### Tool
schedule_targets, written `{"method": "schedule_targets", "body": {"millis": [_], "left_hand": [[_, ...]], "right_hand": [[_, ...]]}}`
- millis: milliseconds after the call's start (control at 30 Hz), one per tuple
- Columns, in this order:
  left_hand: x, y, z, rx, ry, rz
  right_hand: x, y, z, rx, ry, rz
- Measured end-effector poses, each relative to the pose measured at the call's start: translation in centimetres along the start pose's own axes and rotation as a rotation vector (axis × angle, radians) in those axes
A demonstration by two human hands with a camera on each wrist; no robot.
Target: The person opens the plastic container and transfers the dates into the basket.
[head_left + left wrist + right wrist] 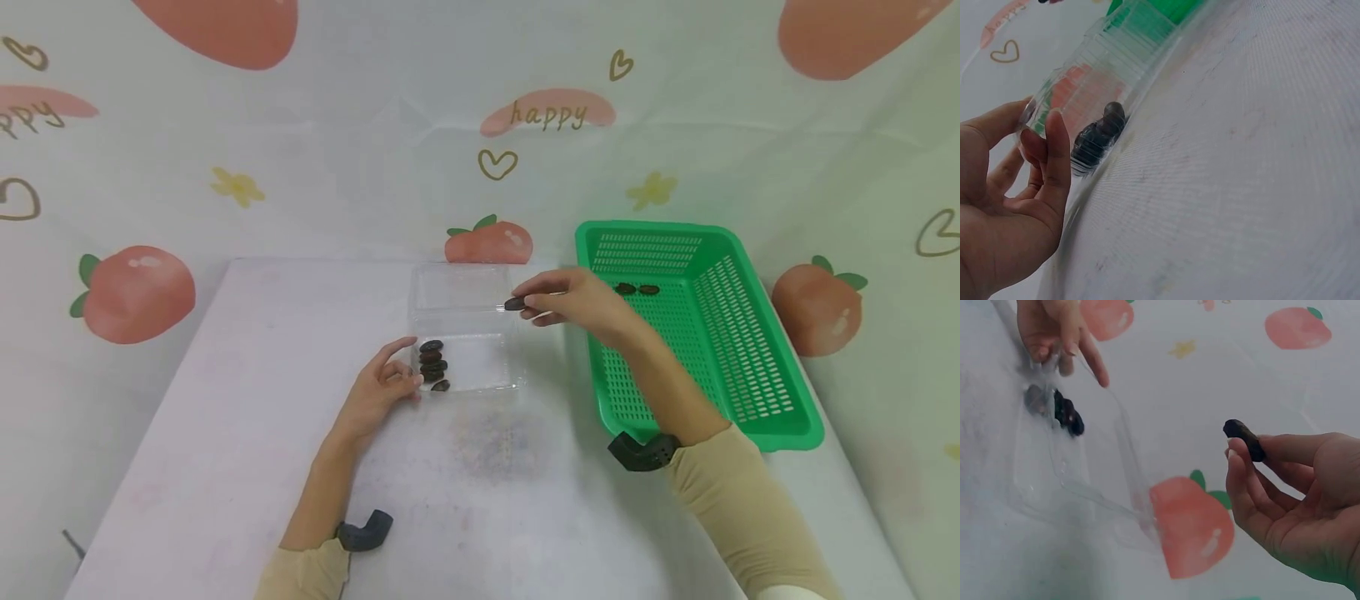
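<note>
A clear plastic clamshell box lies with its lid folded back on the far side. Several dark, wrinkled dates form a column along the left end of the box, with one lying askew at the near end. My left hand holds that left end, thumb and fingers spread along the wall; the left wrist view shows the hand at the box's corner. Over the lid's right edge, my right hand pinches a single date between thumb and fingertips.
To the right stands a green plastic basket with slotted walls, two more dates visible near its far side. The right forearm reaches across it. A printed cloth hangs behind the white table.
</note>
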State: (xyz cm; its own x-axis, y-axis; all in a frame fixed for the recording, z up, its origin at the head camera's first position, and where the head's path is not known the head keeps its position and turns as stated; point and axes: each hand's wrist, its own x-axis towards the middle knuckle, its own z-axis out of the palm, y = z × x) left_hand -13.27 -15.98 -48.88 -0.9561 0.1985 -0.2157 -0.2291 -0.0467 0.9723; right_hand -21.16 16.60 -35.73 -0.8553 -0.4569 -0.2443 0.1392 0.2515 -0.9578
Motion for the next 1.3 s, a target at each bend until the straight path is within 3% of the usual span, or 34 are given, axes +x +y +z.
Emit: {"method": "schedule_targets", "body": {"millis": [233,633,1067,1300], "left_hand": [[0.0,0.1,0.0,0.004,-0.005,0.006],[-0.1,0.0,0.0,0.012,0.009,0.008],[-0.1,0.0,0.0,0.009,0.009,0.015],[-0.1,-0.1,-0.2,0.011,0.017,0.0]], "right_hand": [[-0.7,0.1,-2.4,-0.011,0.05,-0.007],[-1.5,0.8,-5.9,-0.061,0.16,0.053],[-2.2,3.4,-9.6,0.076,0.178,0.052],[-2.4,5.2,-11.1,0.064,0.196,0.043]]}}
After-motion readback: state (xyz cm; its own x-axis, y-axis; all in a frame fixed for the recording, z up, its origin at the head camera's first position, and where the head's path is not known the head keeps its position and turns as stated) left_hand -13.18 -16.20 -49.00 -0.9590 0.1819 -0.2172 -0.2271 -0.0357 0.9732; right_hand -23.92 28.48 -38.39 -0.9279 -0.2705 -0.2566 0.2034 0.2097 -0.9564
